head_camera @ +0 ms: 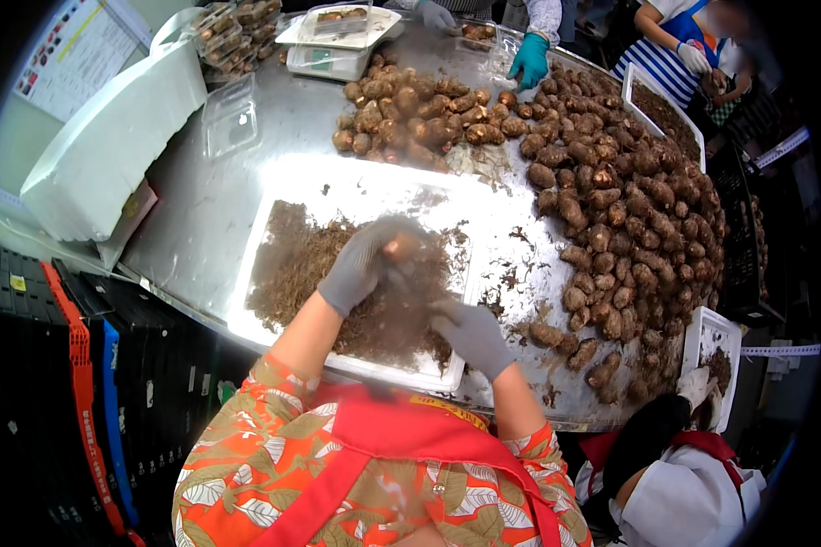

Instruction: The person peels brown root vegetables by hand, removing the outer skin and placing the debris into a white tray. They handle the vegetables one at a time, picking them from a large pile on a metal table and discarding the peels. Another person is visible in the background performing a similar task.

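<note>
My left hand (361, 263), in a grey glove, grips a taro corm (402, 247) above a white tray (243, 301). The corm's pale reddish cut end faces up. Brown fibrous peelings and soil (308, 263) cover much of the tray's floor. My right hand (475, 336), gloved in grey too, is over the tray's near right side with its fingers curled. Its fingertips are blurred, so whether anything is in them cannot be made out. A hazy brown smear veils the area around both hands.
A large heap of taros (622, 205) spreads along the right, with a smaller pile (417, 113) beyond the tray. Kitchen scales (332, 61) and a clear plastic box (231, 119) stand farther back. A co-worker's teal glove (530, 61) touches the far heap; another person's glove (696, 386) is at right.
</note>
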`<state>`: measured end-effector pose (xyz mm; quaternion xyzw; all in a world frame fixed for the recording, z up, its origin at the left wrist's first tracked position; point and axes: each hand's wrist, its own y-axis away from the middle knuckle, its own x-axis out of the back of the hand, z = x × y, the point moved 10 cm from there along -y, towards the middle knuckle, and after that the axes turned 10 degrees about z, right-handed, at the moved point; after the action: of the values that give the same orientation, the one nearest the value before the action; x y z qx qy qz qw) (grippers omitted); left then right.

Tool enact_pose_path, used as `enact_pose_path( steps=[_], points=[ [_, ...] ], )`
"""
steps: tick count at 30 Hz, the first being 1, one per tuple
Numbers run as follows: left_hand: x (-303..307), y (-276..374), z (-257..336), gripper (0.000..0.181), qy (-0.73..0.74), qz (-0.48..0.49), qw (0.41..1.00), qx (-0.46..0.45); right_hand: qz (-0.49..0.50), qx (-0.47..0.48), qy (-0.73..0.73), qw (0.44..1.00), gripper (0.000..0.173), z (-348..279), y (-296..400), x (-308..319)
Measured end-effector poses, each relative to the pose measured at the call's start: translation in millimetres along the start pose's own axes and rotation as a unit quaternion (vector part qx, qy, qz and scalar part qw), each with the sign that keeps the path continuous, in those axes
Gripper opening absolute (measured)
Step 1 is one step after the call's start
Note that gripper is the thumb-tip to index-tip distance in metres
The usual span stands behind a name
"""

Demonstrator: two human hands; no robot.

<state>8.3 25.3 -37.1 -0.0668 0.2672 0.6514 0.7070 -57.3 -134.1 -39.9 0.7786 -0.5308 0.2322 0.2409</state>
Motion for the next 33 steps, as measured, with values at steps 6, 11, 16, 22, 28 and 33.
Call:
enact_pose_path(
  steps=[6,11,16,22,28,33],
  points=[
    [25,-115,64,0.041,-0.092,0.117,0.983,-0.108,0.029,0.049,-0.003,0.998,0.028,-9,14,-8],
    [-17,-150,138,0.044,-0.638,0.112,0.611,-0.454,0.056,0.027,-0.093,0.994,0.024,-6,17,4],
    [-4,-151,73,0.031,-0.168,0.077,0.971,-0.153,0.080,-0.032,-0.126,0.988,0.019,26,26,27],
    [-32,-81,23,0.046,-0.245,0.096,0.963,-0.063,0.257,-0.165,0.011,0.952,0.025,105,80,107],
    [-65,-39,2,0.028,-0.375,0.049,0.926,-0.018,0.248,-0.172,0.217,0.928,0.042,135,93,135],
    [-87,-12,-10,0.027,-0.360,-0.021,0.931,-0.052,0.224,-0.192,0.129,0.947,0.047,137,85,131]
  ],
)
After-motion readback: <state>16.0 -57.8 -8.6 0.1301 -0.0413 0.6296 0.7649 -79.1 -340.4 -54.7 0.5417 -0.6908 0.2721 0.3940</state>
